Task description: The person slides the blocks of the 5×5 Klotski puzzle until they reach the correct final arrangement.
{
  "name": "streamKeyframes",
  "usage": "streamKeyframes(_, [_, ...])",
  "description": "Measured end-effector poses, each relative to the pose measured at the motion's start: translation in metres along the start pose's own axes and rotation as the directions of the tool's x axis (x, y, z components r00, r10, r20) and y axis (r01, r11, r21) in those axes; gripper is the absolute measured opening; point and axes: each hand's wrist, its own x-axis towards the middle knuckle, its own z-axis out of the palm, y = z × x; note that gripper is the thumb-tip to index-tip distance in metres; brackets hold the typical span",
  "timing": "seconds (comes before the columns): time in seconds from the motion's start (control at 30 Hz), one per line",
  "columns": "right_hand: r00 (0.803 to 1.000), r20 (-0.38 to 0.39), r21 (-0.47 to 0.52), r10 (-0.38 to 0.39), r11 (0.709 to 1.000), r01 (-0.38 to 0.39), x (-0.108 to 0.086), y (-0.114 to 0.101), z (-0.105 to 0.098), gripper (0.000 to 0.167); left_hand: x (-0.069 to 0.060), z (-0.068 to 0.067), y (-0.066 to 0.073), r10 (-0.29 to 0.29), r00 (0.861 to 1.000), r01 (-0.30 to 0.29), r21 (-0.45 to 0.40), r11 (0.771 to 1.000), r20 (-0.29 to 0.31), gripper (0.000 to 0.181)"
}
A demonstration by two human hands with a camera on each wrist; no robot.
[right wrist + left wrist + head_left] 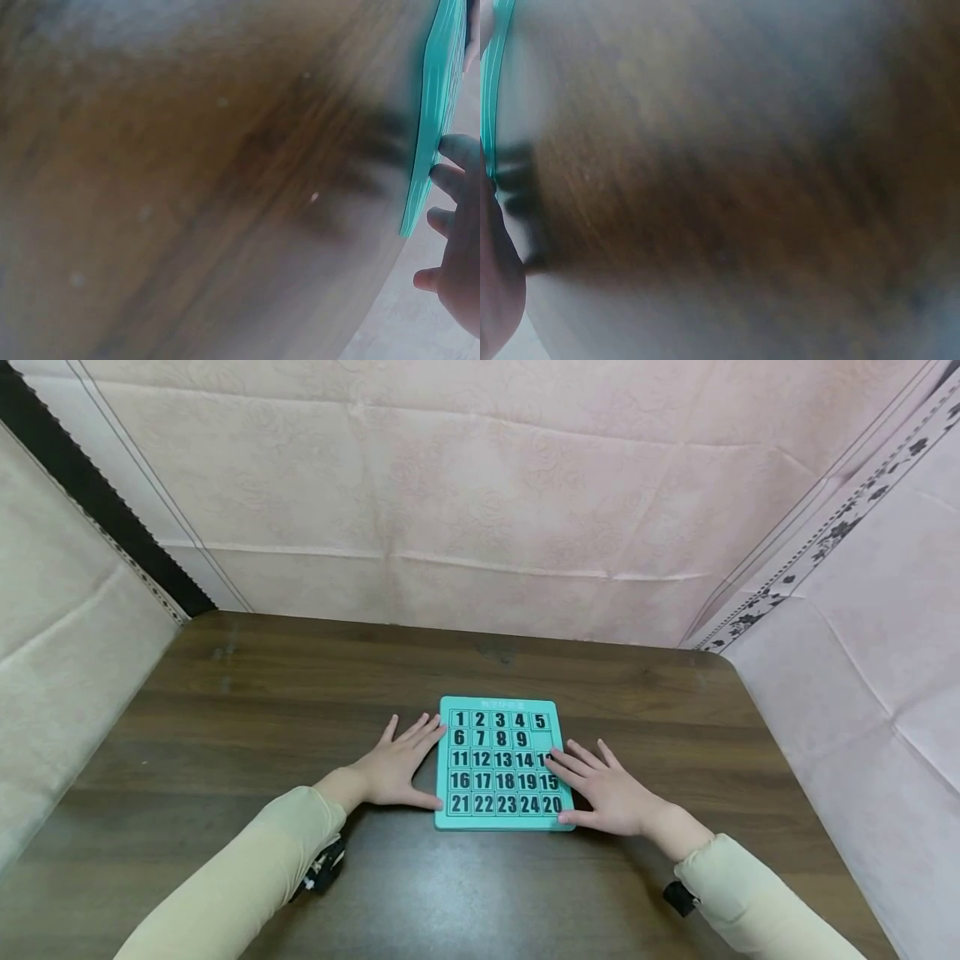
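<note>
A teal number slide puzzle (pixel 502 826) lies flat on the table, its black-numbered tiles set in rows. An open gap shows at the right end of the second row, after tile 9. My left hand (pixel 393 770) is spread along the puzzle's left side, thumb by the lower corner and fingertips by the upper edge. Over the right column reach the fingers of my right hand (pixel 615 793), partly covering the tile below the gap; its thumb is by tile 20. Each wrist view catches only the puzzle's teal side (pixel 427 112) and part of a hand.
The brown wooden table (pixel 315 693) has rounded far corners. Pale patterned cloth (pixel 480 510) hangs behind it and on both sides. Dark wrist devices (pixel 680 898) sit under both light green sleeves (pixel 247 868).
</note>
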Motion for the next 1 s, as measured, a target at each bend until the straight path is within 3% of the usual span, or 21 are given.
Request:
streamKeyframes(0.4, [0.999,0.011,-0.021,0.034,0.999,-0.033,0.011,0.005,-0.001,0.079,0.001,0.002,-0.001,0.009,1.000,-0.009,-0.002,1.000,-0.015,0.111])
streamKeyframes(0.7, [0.997,0.045,-0.042,0.069,0.997,-0.067,0.022,0.011,-0.003,0.081,0.000,-0.001,0.001,-0.002,1.000,0.002,-0.001,1.000,0.005,0.111])
streamKeyframes(1.0, [0.995,0.051,-0.016,0.085,0.996,-0.084,0.027,0.013,-0.006,0.080,-0.001,-0.001,0.001,-0.002,1.000,0.002,0.000,1.000,0.004,0.111])
